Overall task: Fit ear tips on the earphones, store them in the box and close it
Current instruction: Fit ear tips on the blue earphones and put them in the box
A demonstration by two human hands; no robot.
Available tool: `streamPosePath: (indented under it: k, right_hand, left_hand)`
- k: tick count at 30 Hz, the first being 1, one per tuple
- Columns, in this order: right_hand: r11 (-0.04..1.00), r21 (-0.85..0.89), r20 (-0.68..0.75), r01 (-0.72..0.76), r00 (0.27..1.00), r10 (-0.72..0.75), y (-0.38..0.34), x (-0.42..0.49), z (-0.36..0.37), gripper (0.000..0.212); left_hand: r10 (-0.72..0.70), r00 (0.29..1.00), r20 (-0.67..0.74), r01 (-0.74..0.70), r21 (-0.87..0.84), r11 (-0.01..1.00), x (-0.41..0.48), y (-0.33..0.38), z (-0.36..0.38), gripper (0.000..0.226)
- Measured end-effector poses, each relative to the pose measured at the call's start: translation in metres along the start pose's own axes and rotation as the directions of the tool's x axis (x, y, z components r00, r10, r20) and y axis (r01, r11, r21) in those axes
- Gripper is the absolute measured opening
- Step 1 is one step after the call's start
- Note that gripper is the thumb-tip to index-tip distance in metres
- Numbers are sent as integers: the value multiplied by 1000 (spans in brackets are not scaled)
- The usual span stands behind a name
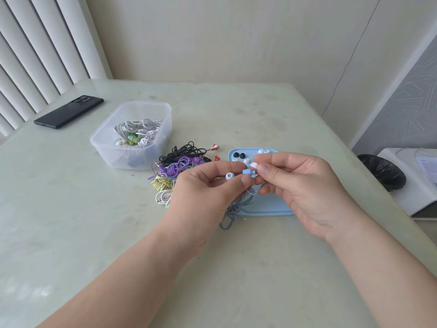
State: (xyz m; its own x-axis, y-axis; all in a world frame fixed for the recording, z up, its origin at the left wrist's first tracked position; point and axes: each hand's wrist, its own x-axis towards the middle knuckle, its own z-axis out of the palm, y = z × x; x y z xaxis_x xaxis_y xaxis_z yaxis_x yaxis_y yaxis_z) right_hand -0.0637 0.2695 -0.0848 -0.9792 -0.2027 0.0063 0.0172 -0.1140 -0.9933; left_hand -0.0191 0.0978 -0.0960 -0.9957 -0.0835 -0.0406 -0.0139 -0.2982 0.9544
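Note:
My left hand [208,185] pinches a blue earbud [246,172] over the table; its grey-blue cord [233,209] hangs down to the table. A second earbud with a white ear tip [229,176] sticks out beside my left fingers. My right hand [298,183] pinches a white ear tip [254,165] against the blue earbud's end. A clear plastic box [132,136] at the left holds several coiled earphones. Its blue lid [264,207] lies under my hands with several loose black and white ear tips [238,155] on it.
A pile of coiled earphones [179,166] in black, purple, yellow and white lies between the box and the lid. A black phone [68,111] lies at the far left. A bin with a black bag [383,171] stands off the table's right edge.

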Motion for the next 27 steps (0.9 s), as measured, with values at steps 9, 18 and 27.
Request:
streamPosePath:
  k: [9,18,27]
  right_hand:
    - [999,-45,55,7,998,-5,-6,-3,1,19]
    - [990,85,86,-110,991,103,-5,-2,3,12]
    - [981,134,109,-139,986,125,-4,-3,3,14]
  left_hand:
    - [29,999,-30,-30,-4,1000,2,-2,0,10]
    - [87,996,-12,-87,20,996,5,-7,-4,11]
    - [112,994,8,-112,61,992,6,-10,-5,12]
